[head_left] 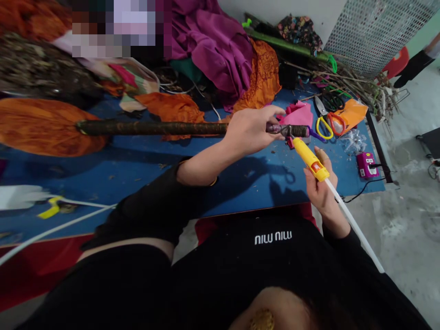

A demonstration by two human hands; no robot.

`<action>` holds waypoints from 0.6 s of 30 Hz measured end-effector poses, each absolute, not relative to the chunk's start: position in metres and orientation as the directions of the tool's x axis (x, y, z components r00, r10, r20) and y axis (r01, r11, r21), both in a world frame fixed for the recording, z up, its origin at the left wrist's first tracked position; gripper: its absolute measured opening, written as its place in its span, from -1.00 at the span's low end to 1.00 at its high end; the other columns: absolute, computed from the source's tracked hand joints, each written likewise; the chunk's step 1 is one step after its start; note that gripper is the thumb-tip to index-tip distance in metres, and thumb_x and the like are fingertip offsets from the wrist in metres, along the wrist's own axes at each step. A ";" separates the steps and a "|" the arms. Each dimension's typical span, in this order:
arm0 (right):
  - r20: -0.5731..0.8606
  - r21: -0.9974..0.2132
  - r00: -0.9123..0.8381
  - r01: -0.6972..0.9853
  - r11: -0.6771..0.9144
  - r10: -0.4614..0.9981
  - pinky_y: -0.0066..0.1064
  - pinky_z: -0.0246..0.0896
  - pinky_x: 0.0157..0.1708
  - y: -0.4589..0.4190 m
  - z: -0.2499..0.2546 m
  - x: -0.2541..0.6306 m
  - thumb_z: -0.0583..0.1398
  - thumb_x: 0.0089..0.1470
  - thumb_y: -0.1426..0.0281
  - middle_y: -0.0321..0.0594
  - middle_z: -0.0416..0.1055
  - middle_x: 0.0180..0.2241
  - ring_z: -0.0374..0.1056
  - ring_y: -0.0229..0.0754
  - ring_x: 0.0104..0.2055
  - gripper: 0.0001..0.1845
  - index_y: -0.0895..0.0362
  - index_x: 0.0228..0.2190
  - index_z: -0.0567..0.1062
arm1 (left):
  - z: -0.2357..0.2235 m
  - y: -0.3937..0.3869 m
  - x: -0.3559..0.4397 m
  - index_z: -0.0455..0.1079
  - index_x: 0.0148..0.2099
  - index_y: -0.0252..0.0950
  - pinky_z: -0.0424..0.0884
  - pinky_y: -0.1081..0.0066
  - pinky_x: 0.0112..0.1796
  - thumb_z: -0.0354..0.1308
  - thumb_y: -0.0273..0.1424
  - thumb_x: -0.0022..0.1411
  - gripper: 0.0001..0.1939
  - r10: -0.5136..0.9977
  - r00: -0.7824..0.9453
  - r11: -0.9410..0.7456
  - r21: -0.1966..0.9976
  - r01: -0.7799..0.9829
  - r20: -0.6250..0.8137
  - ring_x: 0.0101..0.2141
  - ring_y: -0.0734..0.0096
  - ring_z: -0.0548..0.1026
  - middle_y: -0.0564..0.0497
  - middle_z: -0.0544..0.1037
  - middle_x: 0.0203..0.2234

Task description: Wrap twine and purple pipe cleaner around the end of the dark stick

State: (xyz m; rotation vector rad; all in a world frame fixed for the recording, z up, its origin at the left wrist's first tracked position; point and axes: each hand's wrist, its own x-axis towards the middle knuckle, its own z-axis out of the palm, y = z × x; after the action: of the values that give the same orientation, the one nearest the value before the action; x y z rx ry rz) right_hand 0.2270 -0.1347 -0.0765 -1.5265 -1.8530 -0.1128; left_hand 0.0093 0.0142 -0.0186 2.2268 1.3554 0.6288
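Observation:
My left hand (245, 130) is closed around a long dark stick (165, 128) near its right end. The stick lies level above the table, wound with dark wrapping. Its left end runs into a bulging bundle of orange patterned cloth (41, 126). In my right hand (321, 188) is a yellow glue gun (307, 156), its nozzle close under the stick's purple-and-dark wrapped end. Whether the nozzle touches the stick I cannot tell. A long white glue stick (355, 224) sticks out from the gun's back, toward my right forearm.
On the blue table (220, 192) are yellow-handled scissors (323, 126), red-handled scissors (337, 123), pink cloth (299, 112) and a purple power socket box (367, 165) with a black cord. Purple cloth (220, 50) and twigs (371, 87) lie behind. A white rod (62, 228) crosses the left front.

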 end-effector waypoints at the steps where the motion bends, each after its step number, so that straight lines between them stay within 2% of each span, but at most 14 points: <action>1: 0.569 -0.366 -0.037 0.883 0.293 0.821 -0.20 0.65 -0.01 -0.135 -0.077 0.227 0.02 0.52 0.16 0.09 0.63 0.21 0.71 0.01 -0.08 -0.34 0.04 0.51 0.17 | -0.018 0.014 0.009 0.55 0.35 -0.11 0.55 0.26 0.00 0.48 -0.37 0.27 -0.39 0.901 0.409 -0.408 0.595 0.693 0.142 0.03 0.07 0.74 -0.04 0.79 0.01; 4: 0.550 -0.385 -0.023 0.880 0.277 0.835 -0.19 0.65 -0.02 -0.135 -0.077 0.228 0.04 0.51 0.14 0.10 0.61 0.25 0.70 0.04 -0.03 -0.33 0.04 0.51 0.17 | -0.017 0.016 0.007 0.55 0.34 -0.11 0.54 0.29 -0.01 0.48 -0.35 0.28 -0.40 0.895 0.418 -0.419 0.617 0.665 0.158 0.03 0.10 0.74 -0.02 0.80 -0.01; 7: 0.519 -0.427 0.005 0.868 0.254 0.855 -0.18 0.65 -0.04 -0.136 -0.079 0.231 0.07 0.49 0.12 0.10 0.63 0.22 0.70 0.06 0.00 -0.37 0.04 0.46 0.27 | -0.016 0.017 0.004 0.53 0.35 -0.12 0.54 0.34 -0.03 0.48 -0.31 0.30 -0.40 0.886 0.426 -0.434 0.643 0.631 0.181 0.02 0.16 0.74 0.00 0.80 -0.02; 10: 0.463 -0.534 0.071 0.818 0.214 0.883 -0.18 0.65 -0.04 -0.137 -0.082 0.235 0.12 0.47 0.06 0.05 0.67 0.13 0.70 0.04 -0.01 -0.42 0.04 0.36 0.40 | -0.012 0.016 0.004 0.52 0.38 -0.14 0.54 0.32 0.00 0.49 -0.33 0.29 -0.37 0.897 0.417 -0.408 0.642 0.649 0.149 0.05 0.14 0.74 -0.03 0.80 0.00; 13: 0.349 -0.712 0.187 0.690 0.130 0.918 -0.23 0.63 -0.15 -0.133 -0.089 0.248 0.17 0.43 -0.01 0.01 0.69 0.03 0.67 -0.07 -0.18 -0.43 0.05 0.26 0.46 | -0.011 0.014 0.006 0.54 0.36 -0.17 0.53 0.27 0.05 0.49 -0.38 0.27 -0.37 0.904 0.414 -0.385 0.622 0.682 0.105 0.11 0.06 0.72 -0.08 0.78 0.04; 15: 0.267 -0.795 0.304 0.605 0.031 0.914 -0.27 0.57 -0.29 -0.127 -0.093 0.268 0.17 0.41 -0.04 -0.05 0.69 -0.10 0.55 -0.17 -0.36 -0.45 0.08 0.18 0.49 | -0.013 0.014 0.007 0.59 0.31 -0.20 0.53 0.26 0.05 0.48 -0.39 0.26 -0.43 0.901 0.426 -0.383 0.615 0.689 0.084 0.08 0.05 0.72 -0.09 0.78 0.04; 17: 0.237 -0.799 0.418 0.597 -0.069 0.877 -0.25 0.53 -0.34 -0.118 -0.093 0.298 0.13 0.41 -0.03 -0.10 0.64 -0.21 0.45 -0.18 -0.43 -0.49 0.09 0.09 0.52 | -0.018 0.016 0.008 0.62 0.26 -0.21 0.54 0.27 0.01 0.46 -0.36 0.27 -0.49 0.892 0.449 -0.388 0.613 0.688 0.060 0.01 0.05 0.74 -0.09 0.78 0.01; 18: 0.260 -0.758 0.443 0.644 -0.102 0.858 -0.20 0.55 -0.29 -0.113 -0.092 0.314 0.12 0.42 0.01 -0.10 0.61 -0.23 0.47 -0.14 -0.38 -0.52 0.09 0.07 0.52 | -0.021 0.017 0.009 0.63 0.24 -0.21 0.54 0.27 -0.01 0.45 -0.35 0.26 -0.50 0.885 0.463 -0.395 0.608 0.689 0.049 -0.01 0.05 0.74 -0.09 0.78 -0.01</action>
State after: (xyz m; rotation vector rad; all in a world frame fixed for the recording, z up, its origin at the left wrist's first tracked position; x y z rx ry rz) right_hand 0.3141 -0.1130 -0.0921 -1.8254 -1.2793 0.3099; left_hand 0.0088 0.0171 -0.0207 2.2022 1.3074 0.5037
